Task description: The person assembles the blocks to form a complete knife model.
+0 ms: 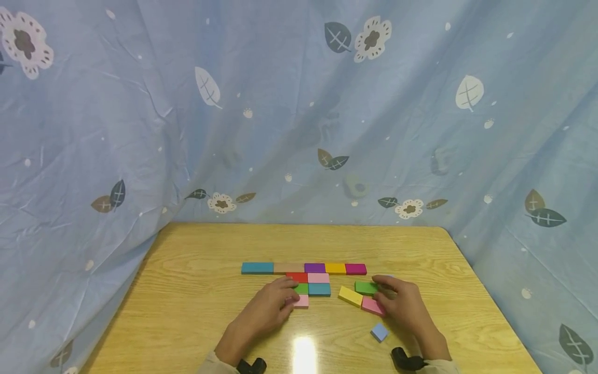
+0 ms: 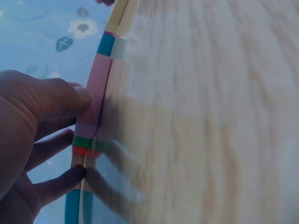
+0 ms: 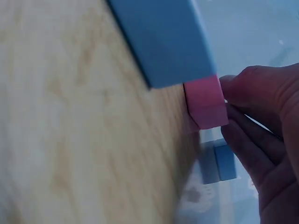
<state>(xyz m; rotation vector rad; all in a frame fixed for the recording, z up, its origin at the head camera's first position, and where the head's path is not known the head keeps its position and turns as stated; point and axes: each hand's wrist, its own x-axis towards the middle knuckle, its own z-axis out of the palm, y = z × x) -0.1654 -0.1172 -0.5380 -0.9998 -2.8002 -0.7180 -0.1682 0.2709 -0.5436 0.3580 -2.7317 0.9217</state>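
My left hand rests at the left end of short stacked rows of flat blocks. Its thumb touches a pink block in the left wrist view; a finger reaches a tan block. A green block and a red block lie behind that pink one. On the right, my right hand pinches the right end of another green block between thumb and finger. A deeper pink block lies right in front of it, hiding the grip in the right wrist view. A yellow block touches that pink one.
A long row of blocks runs behind: blue, tan, purple, yellow-orange and magenta. A small light-blue block lies in front; another blue block stands beyond the right hand. The patterned curtain surrounds the wooden table.
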